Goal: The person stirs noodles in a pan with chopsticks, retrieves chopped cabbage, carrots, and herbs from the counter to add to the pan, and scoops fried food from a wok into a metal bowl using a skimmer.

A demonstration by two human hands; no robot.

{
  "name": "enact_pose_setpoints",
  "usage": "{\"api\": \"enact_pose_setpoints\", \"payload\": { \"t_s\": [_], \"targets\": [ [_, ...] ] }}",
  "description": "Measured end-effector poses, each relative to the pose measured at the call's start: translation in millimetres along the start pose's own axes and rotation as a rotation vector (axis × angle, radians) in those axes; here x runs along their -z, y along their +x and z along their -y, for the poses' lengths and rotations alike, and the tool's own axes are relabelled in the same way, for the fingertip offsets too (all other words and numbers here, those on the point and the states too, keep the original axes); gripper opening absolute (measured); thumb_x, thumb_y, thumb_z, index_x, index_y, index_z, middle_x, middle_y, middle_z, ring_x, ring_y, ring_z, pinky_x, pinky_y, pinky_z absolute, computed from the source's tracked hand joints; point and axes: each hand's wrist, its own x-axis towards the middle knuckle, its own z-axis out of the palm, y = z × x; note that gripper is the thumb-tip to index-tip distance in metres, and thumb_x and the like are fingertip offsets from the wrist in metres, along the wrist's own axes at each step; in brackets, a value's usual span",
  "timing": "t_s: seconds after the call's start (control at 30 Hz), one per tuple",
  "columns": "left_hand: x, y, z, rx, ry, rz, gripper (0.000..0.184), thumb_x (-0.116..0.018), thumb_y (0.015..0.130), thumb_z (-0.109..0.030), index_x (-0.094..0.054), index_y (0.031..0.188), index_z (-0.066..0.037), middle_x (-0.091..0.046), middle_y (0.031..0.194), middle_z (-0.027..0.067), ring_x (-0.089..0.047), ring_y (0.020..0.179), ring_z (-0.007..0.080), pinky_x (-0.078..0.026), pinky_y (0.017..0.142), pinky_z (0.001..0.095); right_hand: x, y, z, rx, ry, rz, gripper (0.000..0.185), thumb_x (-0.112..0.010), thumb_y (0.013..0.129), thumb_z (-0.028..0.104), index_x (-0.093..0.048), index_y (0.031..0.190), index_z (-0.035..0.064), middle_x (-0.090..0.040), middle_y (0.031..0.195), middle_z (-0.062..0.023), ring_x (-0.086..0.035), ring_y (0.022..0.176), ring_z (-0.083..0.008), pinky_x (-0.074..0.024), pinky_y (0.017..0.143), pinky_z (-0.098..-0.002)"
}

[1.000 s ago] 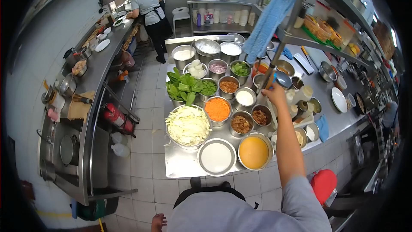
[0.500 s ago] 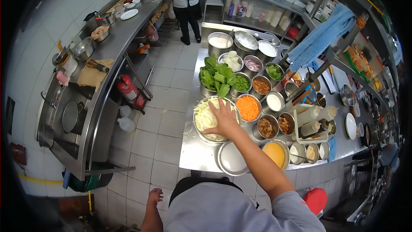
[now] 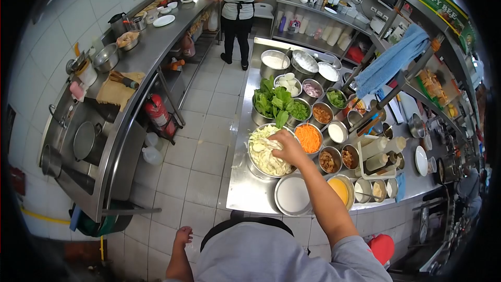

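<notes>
My right hand (image 3: 288,148) is closed on a clump of shredded cabbage (image 3: 267,152) over the large metal bowl at the near left of the steel table. Pale strands hang out from between its fingers. Right of that bowl is a bowl of shredded carrot (image 3: 308,138); behind it, leafy greens (image 3: 272,101) rise from a pot. A round metal lid or pan (image 3: 293,195) lies just in front of the cabbage. My left hand (image 3: 183,235) hangs low beside my body, its fingers loosely bent and apart, holding nothing.
Metal pots of chopped food and sauces crowd the steel table (image 3: 241,177), with a rack of squeeze bottles (image 3: 377,163) at right. A blue towel (image 3: 391,60) hangs from a shelf post. At left are a sink counter and a fire extinguisher (image 3: 158,115). A co-worker (image 3: 240,10) stands behind.
My right hand, spread flat on the cabbage before, has closed and gathered up a clump. My left hand stays low at my side. The co-worker has shifted slightly within the view.
</notes>
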Motion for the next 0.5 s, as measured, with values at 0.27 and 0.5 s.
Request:
{"api": "enact_pose_setpoints", "payload": {
  "t_s": [0.27,0.5],
  "targets": [
    [4,-5,2,0.009,0.058,-0.019,0.023,-0.059,0.086,-0.029,-0.057,0.103,-0.013,-0.061,0.083,0.0040,-0.058,0.063,0.0187,-0.047,0.050,0.0324,21,4,-25,-0.035,0.117,-0.001,0.039,-0.064,0.072,0.011,-0.061,0.110,0.0056,-0.054,0.116,-0.0126,-0.053,0.108,-0.0288,-0.0424,0.092,-0.0340],
    [-6,-21,10,-0.011,0.034,-0.023,0.023,-0.058,0.087,-0.031,-0.056,0.101,-0.014,-0.060,0.085,0.0039,-0.058,0.064,0.0196,-0.047,0.051,0.0328,1,-18,6,0.010,-0.306,0.154,0.067,-0.075,0.069,0.032,-0.051,0.128,0.0101,-0.045,0.131,-0.0178,-0.043,0.121,-0.0333,-0.0386,0.099,-0.0404]
  ]
}}
